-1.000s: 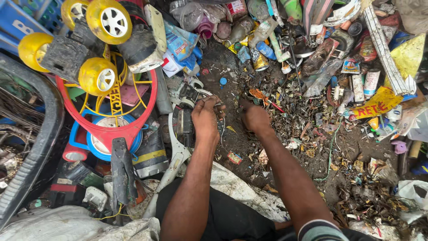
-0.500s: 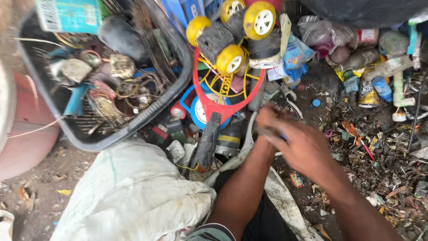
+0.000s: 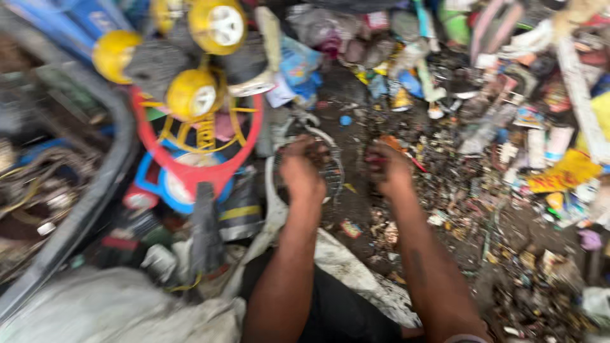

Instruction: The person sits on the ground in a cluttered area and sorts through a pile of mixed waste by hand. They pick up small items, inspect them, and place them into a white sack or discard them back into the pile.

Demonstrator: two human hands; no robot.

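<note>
Overall sharpness: motion blur smears the whole view, so small scraps cannot be told apart.
Hidden: both arms enter from the bottom edge, cut off above the elbows; fingertips of both hands are lost in blur and debris.
Left hand (image 3: 304, 170): reaches forward, palm down, fingers curled over a round white-rimmed mesh piece (image 3: 332, 173); touching it, though whether it grips cannot be told.
Right hand (image 3: 389, 170): stretched out level with the left, just beside it, knuckles up, fingers bent down onto dark ground (image 3: 356, 209); something small and red shows at its fingers, too blurred to name, and a grip cannot be confirmed.
Left of the hands: red and blue plastic toy frame (image 3: 190, 171) with yellow wheels (image 3: 192, 95), partly cut off at the top edge.
Far left: dark crate (image 3: 95, 203) of tangled scrap, contents unclear.
Right of the hands: spread of mixed plastic litter and wrappers (image 3: 546, 165), a yellow scrap (image 3: 569, 171) among it.
Beneath the arms: pale sacking (image 3: 95, 311) and the person's dark trousers (image 3: 343, 314).
</note>
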